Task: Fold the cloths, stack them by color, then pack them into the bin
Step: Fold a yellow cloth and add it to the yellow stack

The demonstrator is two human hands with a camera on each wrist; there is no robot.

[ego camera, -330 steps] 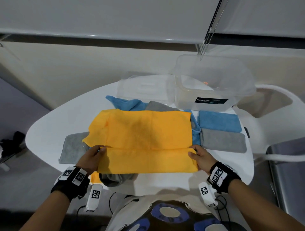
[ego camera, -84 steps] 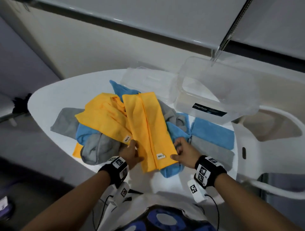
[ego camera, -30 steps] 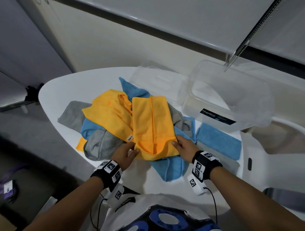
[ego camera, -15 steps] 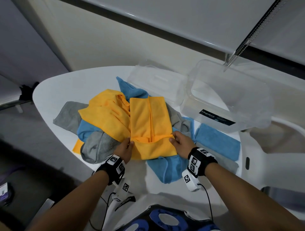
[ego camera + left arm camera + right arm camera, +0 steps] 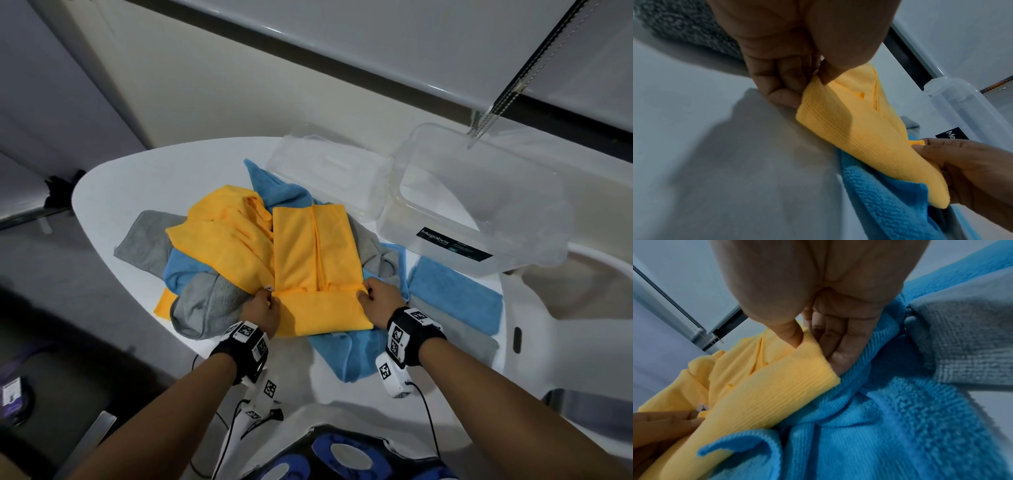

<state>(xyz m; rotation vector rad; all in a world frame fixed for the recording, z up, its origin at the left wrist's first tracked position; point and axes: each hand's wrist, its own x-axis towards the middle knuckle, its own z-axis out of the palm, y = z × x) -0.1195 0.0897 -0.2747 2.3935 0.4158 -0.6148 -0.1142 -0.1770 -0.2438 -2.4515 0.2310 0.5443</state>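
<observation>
A long yellow cloth (image 5: 315, 253) lies on a heap of cloths on the white table (image 5: 113, 192). Its near end is turned up and over towards the far end. My left hand (image 5: 263, 305) pinches the left corner of that flap (image 5: 838, 123). My right hand (image 5: 375, 301) pinches the right corner (image 5: 812, 363). Under it lies a loose blue cloth (image 5: 346, 353). A crumpled yellow cloth (image 5: 222, 240) and a grey cloth (image 5: 205, 305) lie to the left. A folded blue cloth (image 5: 455, 294) and a folded grey one (image 5: 462, 342) lie at the right.
A clear plastic bin (image 5: 479, 212) stands at the back right, with its clear lid (image 5: 325, 171) flat beside it on the left. A blind chain (image 5: 493, 102) hangs over the bin. The table's near edge curves just in front of my wrists.
Both hands have carried the yellow cloth's near end up and away from me, so the flap now covers more of the strip. The cloth had been narrowed into a strip earlier.
</observation>
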